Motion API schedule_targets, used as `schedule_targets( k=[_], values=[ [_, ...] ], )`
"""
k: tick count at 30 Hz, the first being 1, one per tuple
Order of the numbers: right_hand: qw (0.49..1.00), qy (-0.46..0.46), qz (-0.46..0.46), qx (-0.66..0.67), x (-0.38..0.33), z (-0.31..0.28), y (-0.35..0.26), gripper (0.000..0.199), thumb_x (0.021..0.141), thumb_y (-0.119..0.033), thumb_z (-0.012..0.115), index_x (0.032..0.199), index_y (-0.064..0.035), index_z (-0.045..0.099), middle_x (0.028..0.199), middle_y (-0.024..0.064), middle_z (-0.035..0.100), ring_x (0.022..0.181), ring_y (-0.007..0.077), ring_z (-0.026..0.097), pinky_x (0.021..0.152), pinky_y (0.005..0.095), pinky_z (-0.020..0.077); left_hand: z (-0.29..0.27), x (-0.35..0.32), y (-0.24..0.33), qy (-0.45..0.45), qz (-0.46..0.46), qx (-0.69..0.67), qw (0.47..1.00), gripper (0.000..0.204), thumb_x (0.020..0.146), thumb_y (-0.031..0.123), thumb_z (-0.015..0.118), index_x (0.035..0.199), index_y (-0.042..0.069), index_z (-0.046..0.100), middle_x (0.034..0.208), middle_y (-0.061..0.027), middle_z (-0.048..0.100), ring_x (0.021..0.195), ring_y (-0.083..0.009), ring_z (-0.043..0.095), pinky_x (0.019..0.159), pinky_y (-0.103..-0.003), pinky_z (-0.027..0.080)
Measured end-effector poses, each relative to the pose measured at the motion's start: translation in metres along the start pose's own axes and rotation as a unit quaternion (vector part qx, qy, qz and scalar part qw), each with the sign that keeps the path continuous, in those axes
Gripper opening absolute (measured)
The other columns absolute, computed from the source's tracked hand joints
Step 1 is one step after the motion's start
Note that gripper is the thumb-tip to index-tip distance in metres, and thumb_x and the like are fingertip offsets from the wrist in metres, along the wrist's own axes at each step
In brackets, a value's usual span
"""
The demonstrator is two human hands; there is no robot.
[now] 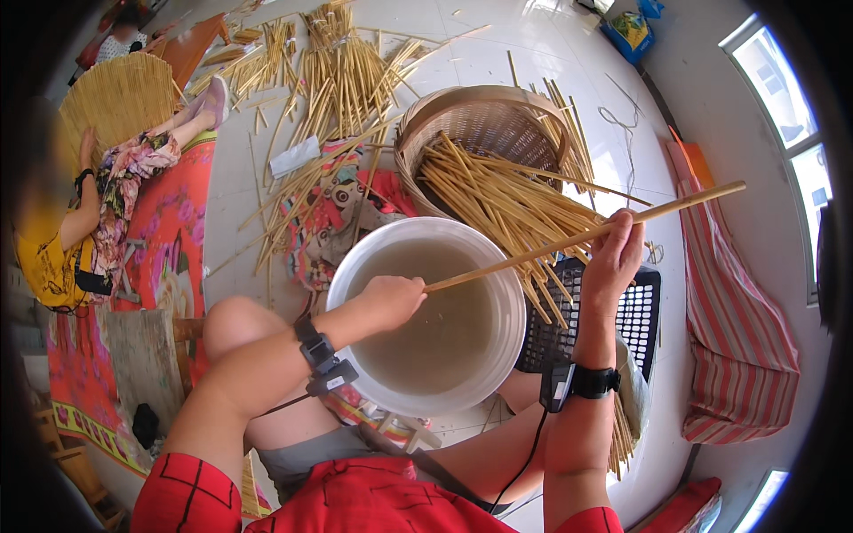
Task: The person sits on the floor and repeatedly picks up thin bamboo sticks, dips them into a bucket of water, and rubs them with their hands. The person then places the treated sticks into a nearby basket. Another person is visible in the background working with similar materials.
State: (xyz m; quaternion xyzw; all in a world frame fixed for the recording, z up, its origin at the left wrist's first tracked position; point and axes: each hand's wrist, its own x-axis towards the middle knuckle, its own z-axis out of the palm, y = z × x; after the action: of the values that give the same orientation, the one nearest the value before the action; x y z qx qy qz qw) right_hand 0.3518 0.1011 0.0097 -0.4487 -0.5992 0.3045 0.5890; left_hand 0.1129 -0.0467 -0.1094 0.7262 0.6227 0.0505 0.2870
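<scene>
A long, pale brown stalk [533, 255] slants above a white bucket [515, 329] of murky water. My left hand [391, 300] is closed around its lower end, over the water. Farther up the stalk, my right hand [615, 253] pinches it, and the free end sticks out beyond to the upper right. Just past the bucket, a round wicker basket [410, 147] with a thick arched handle lies tipped, and a heap of similar stalks [498, 200] spills out of it toward my right hand.
A black plastic crate [641, 311] stands right of the bucket. More stalk bundles [342, 75] lie on the far tiles. On the left, another person [75, 218] sits on a red floral mat [173, 258] with a woven stalk panel [120, 98]. Striped cloth [733, 346] hangs at the right wall.
</scene>
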Motion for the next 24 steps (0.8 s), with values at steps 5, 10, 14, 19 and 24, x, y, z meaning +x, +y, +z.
schedule_targets(
  k=[5, 10, 14, 19, 24],
  values=[
    [0.996, 0.086, 0.004, -0.033, 0.011, -0.018, 0.0, 0.026, 0.103, -0.024, 0.04, 0.087, -0.0058, 0.05, 0.067, -0.0025, 0.043, 0.054, 0.0038, 0.037, 0.047, 0.0192, 0.0302, 0.005, 0.006, -0.013, 0.008, -0.047, 0.019, 0.999, 0.024, 0.094, 0.023, 0.05, 0.088, 0.002, 0.059, 0.075, -0.0192, 0.065, 0.074, -0.0401, 0.063, 0.067, -0.051, 0.049],
    [0.986, 0.159, 0.004, -0.051, 0.024, -0.04, 0.001, 0.027, 0.103, -0.025, 0.038, 0.085, -0.008, 0.049, 0.066, -0.0026, 0.042, 0.053, 0.0032, 0.038, 0.044, 0.0188, 0.0295, -0.004, 0.008, -0.014, -0.061, -0.109, 0.056, 0.991, 0.023, 0.093, 0.022, 0.052, 0.091, 0.002, 0.063, 0.082, -0.0202, 0.067, 0.078, -0.0403, 0.064, 0.07, -0.05, 0.05],
    [0.983, 0.167, 0.07, 0.034, 0.024, -0.045, 0.005, 0.027, 0.103, -0.027, 0.04, 0.086, -0.0076, 0.049, 0.064, -0.0017, 0.042, 0.053, 0.0052, 0.038, 0.044, 0.02, 0.0306, -0.014, 0.003, 0.003, -0.032, -0.057, -0.017, 0.998, 0.03, 0.093, 0.024, 0.053, 0.112, 0.001, 0.057, 0.095, -0.0207, 0.066, 0.087, -0.0369, 0.065, 0.078, -0.046, 0.052],
    [0.951, 0.043, 0.241, 0.187, -0.021, 0.021, -0.002, 0.026, 0.101, -0.03, 0.046, 0.095, -0.005, 0.053, 0.067, 0.0033, 0.053, 0.056, 0.011, 0.05, 0.05, 0.0234, 0.0392, -0.024, 0.004, 0.025, 0.064, 0.047, -0.245, 0.966, 0.044, 0.096, 0.027, 0.054, 0.131, 0.005, 0.042, 0.114, -0.0162, 0.062, 0.09, -0.0248, 0.063, 0.079, -0.037, 0.051],
    [0.851, -0.114, 0.373, 0.351, -0.072, 0.063, 0.001, 0.025, 0.101, -0.026, 0.047, 0.107, -0.0025, 0.055, 0.089, 0.0092, 0.063, 0.075, 0.0171, 0.063, 0.061, 0.0244, 0.0496, -0.025, 0.008, 0.032, 0.112, 0.08, -0.49, 0.861, 0.053, 0.098, 0.037, 0.05, 0.14, 0.009, 0.034, 0.114, -0.0088, 0.059, 0.08, -0.0126, 0.059, 0.072, -0.027, 0.05]
  ],
)
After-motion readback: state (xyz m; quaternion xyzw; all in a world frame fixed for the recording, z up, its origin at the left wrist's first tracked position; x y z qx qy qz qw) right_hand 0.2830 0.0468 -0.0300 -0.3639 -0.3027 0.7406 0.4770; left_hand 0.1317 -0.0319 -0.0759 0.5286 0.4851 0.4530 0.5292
